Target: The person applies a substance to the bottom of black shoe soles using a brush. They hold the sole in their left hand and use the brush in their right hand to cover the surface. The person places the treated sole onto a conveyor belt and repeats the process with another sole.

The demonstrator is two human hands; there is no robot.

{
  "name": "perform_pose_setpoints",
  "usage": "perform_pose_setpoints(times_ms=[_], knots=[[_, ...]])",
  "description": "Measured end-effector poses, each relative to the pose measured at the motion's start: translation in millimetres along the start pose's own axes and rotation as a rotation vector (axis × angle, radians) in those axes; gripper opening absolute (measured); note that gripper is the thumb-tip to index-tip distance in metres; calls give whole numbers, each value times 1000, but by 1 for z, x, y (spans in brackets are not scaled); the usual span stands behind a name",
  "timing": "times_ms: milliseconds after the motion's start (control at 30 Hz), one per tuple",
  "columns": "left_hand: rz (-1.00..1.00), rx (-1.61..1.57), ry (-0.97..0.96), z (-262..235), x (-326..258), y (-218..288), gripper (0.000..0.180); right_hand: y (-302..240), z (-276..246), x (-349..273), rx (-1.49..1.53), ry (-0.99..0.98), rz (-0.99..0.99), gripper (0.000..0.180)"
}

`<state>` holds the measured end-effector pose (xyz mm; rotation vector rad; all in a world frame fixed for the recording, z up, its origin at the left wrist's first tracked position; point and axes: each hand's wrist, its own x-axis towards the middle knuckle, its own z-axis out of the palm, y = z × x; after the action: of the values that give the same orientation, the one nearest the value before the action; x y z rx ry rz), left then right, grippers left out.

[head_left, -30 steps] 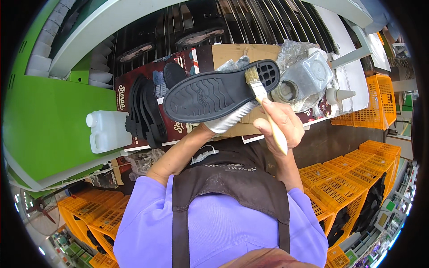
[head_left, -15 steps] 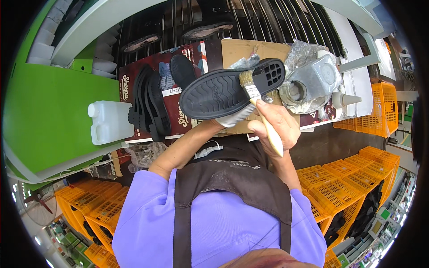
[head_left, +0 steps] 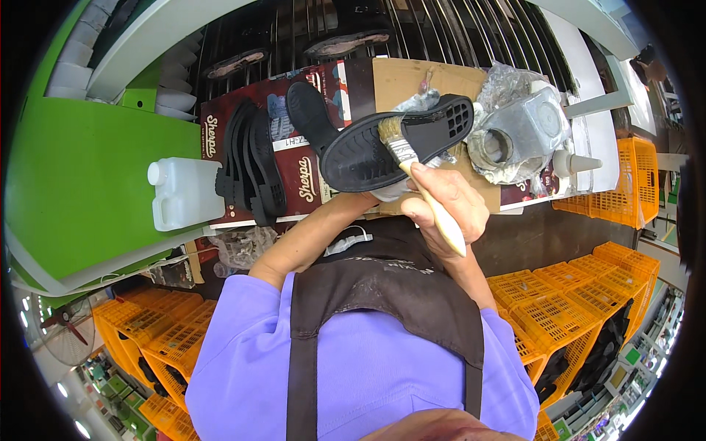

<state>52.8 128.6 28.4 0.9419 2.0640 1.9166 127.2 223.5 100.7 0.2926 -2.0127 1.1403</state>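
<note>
A black shoe sole [head_left: 360,156] is held up over the cardboard, tilted, with its square-celled heel end to the right. My left hand [head_left: 395,191], in a white glove, grips it from beneath; most of its fingers are hidden behind the sole. In my bare right hand [head_left: 457,206] is a flat paintbrush [head_left: 434,202] with a pale wooden handle. Its bristles touch the inner face of the sole near the middle. Another sole [head_left: 309,114] lies just behind, and several more soles [head_left: 254,158] stand side by side to the left.
Right of the sole, a cut-open clear plastic container [head_left: 526,132] rests on crumpled plastic, beside a nozzle bottle [head_left: 576,163]. A white jug [head_left: 185,192] stands at left. Black boots [head_left: 349,29] sit on the metal rollers behind. Orange crates [head_left: 566,294] are stacked on both sides.
The brush has moved left along the sole, from near the heel cells toward its middle. The sole has shifted slightly right in view, still held by my left hand.
</note>
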Motion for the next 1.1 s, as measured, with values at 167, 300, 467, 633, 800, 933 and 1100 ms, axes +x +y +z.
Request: perform_pose_setpoints(times_ms=[167, 300, 467, 633, 800, 933, 1100], knots=[[-54, -41, -101, 0, -13, -19, 23, -2, 3, 0, 34, -15, 21, 44], [-82, -78, -190, -1, -22, -29, 23, -4, 4, -2, 66, -31, 23, 43], [-100, -111, -283, -2, -32, -32, 22, -6, 7, -3, 109, -76, 14, 41], [-107, -143, -366, 0, -36, -33, 22, -9, 9, -1, 140, -131, 10, 39], [-87, -149, -453, -9, -41, -27, 21, -2, 5, 4, 185, -190, -30, 37], [-11, -132, -504, -22, -34, -6, 21, 0, 0, 8, 175, -234, -19, 37], [-129, 100, -825, -40, -22, 18, 27, 7, -5, 12, 128, -295, -55, 35]])
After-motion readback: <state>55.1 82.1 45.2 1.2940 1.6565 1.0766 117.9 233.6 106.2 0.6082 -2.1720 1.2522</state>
